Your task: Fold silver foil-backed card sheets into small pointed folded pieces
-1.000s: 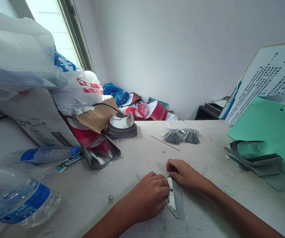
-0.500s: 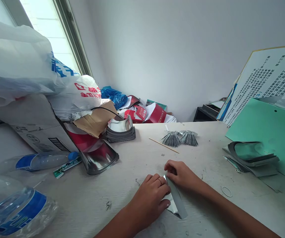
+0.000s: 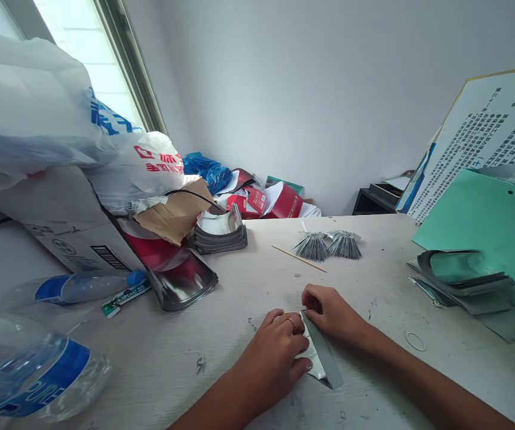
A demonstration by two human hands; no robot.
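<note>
A narrow strip of silver foil card (image 3: 322, 358) lies on the white table (image 3: 248, 286) just in front of me. My left hand (image 3: 275, 352) presses on its left side with the fingers curled over it; a ring shows on one finger. My right hand (image 3: 331, 310) pinches the strip's far end with bent fingers. Both hands touch the strip and nearly touch each other.
Two folded silver fans (image 3: 327, 246) and a thin wooden stick (image 3: 299, 258) lie further back. Stacks of silver card sit at back left (image 3: 219, 230) and right (image 3: 461, 278). A cardboard box (image 3: 60, 221), plastic bags, two water bottles (image 3: 28, 370), a rubber band (image 3: 415, 341) and a green board (image 3: 486, 239) surround the spot.
The hands have stayed on the strip; the left hand slid slightly along it and the strip's near end now points a little more to the right. The view shifted slightly.
</note>
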